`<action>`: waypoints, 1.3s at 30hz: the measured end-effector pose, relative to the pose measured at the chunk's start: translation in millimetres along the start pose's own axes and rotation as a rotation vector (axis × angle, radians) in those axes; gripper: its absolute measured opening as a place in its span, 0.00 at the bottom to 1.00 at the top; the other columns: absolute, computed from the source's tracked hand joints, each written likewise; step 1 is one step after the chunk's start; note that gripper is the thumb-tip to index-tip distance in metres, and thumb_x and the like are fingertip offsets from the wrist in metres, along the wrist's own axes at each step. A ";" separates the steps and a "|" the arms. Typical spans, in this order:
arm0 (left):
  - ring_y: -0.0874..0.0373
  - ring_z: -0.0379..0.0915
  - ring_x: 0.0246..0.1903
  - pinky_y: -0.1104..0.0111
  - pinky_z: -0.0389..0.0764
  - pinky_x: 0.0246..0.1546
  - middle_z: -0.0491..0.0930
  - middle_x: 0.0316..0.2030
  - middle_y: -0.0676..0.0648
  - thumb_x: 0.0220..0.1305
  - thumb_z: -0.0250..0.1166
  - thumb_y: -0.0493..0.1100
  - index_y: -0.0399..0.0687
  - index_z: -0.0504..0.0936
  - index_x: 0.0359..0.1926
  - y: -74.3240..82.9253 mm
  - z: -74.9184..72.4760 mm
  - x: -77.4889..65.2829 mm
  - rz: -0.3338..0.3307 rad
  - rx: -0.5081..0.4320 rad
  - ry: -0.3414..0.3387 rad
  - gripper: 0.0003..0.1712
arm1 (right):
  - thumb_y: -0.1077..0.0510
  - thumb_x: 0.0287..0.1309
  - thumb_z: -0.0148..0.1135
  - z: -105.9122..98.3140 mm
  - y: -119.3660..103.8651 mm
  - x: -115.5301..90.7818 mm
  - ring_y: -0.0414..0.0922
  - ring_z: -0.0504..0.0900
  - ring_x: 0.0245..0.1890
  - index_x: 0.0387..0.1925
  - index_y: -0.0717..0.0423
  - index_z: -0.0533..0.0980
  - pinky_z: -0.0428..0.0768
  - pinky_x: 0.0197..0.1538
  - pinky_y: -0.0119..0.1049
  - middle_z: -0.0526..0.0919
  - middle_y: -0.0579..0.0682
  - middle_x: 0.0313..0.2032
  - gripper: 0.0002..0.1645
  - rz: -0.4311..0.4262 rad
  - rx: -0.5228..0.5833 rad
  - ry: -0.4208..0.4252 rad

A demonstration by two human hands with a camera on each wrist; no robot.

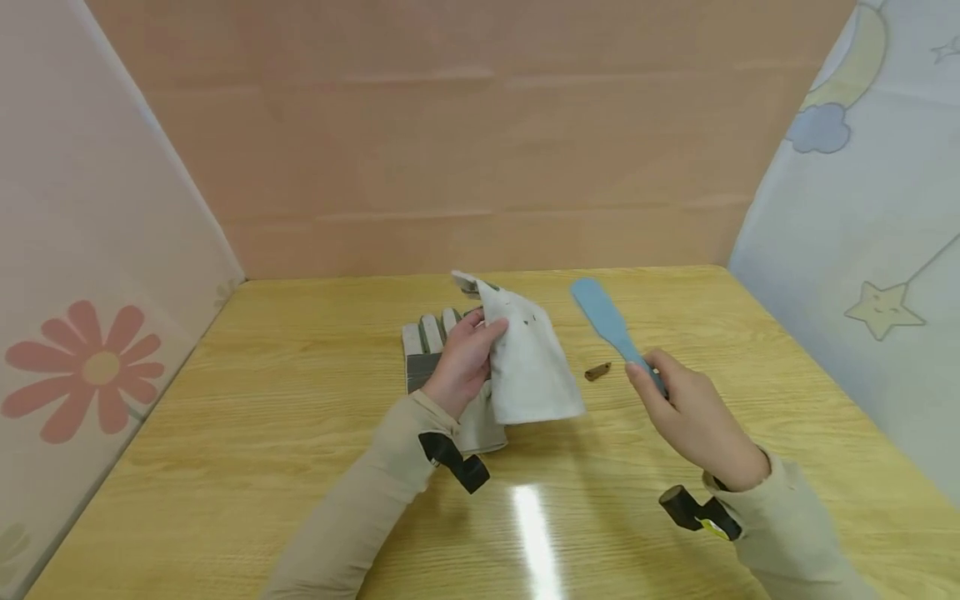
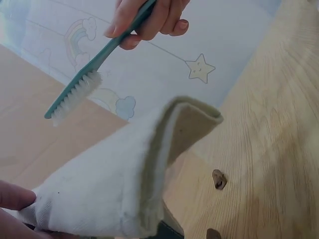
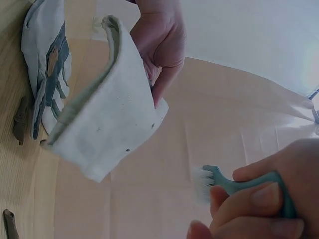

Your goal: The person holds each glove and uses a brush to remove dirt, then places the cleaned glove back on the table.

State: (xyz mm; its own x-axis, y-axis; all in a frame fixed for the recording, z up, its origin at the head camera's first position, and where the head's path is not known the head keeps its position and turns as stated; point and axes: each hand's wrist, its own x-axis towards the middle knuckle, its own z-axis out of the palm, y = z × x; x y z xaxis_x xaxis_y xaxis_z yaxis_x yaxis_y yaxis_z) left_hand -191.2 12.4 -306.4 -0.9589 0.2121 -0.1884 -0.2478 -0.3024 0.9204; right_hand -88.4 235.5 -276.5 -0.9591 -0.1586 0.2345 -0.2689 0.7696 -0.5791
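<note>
My left hand (image 1: 463,362) pinches a white work glove (image 1: 531,371) between thumb and fingers, raised over the table with its wide cuff toward me. Small dark specks dot the cuff's cloth, also plain in the right wrist view. Under it lies a second glove (image 1: 422,367), white with a dark grey band, partly hidden by my left hand. In my right hand (image 1: 697,412) is a blue brush (image 1: 602,312), gripped by its handle. Its white bristles (image 2: 77,98) show in the left wrist view. The brush is held to the right of the raised glove, apart from it.
A small brown piece (image 1: 597,372), like bark or wood, lies on the wooden table (image 1: 262,433) between the raised glove and my right hand. Another brown piece (image 3: 10,225) appears in the right wrist view. A plain backdrop (image 1: 465,150) and patterned side walls enclose the table.
</note>
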 end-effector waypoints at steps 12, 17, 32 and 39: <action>0.49 0.71 0.55 0.59 0.72 0.57 0.71 0.58 0.37 0.71 0.48 0.37 0.41 0.63 0.63 -2.9 37.4 15.7 -0.020 -0.009 -0.127 0.21 | 0.55 0.70 0.45 -6.0 -8.8 -5.5 0.32 0.49 0.08 0.31 0.58 0.68 0.56 0.12 0.30 0.55 0.41 0.11 0.13 -0.025 -0.014 0.105; 0.53 0.70 0.53 0.58 0.69 0.60 0.70 0.59 0.39 0.71 0.47 0.36 0.42 0.64 0.61 -7.3 65.8 29.7 0.001 -0.147 -0.245 0.19 | 0.59 0.68 0.47 -9.4 -15.9 -9.4 0.31 0.50 0.08 0.33 0.59 0.70 0.56 0.12 0.29 0.56 0.40 0.10 0.09 -0.084 -0.010 0.200; 0.52 0.71 0.50 0.63 0.72 0.45 0.72 0.55 0.42 0.63 0.55 0.32 0.40 0.64 0.64 -106.3 96.1 56.6 -0.169 0.443 -0.226 0.27 | 0.62 0.66 0.50 1.3 -25.3 -14.6 0.27 0.49 0.11 0.33 0.57 0.71 0.55 0.13 0.26 0.54 0.38 0.12 0.05 -0.140 0.024 0.202; 0.60 0.53 0.22 0.70 0.59 0.25 0.59 0.19 0.51 0.57 0.63 0.31 0.41 0.72 0.27 -95.6 105.1 60.3 -0.065 0.461 -0.255 0.07 | 0.62 0.67 0.49 4.9 -27.7 -8.6 0.24 0.48 0.10 0.32 0.55 0.70 0.55 0.11 0.26 0.53 0.36 0.11 0.06 -0.173 0.053 0.131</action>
State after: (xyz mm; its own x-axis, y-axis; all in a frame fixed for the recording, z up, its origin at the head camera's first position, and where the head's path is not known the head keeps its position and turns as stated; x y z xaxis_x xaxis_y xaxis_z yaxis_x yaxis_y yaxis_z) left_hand -210.8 151.8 -369.8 -0.8652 0.4537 -0.2134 -0.1640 0.1463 0.9756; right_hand -73.1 212.5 -266.4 -0.8795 -0.2015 0.4312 -0.4361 0.7040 -0.5605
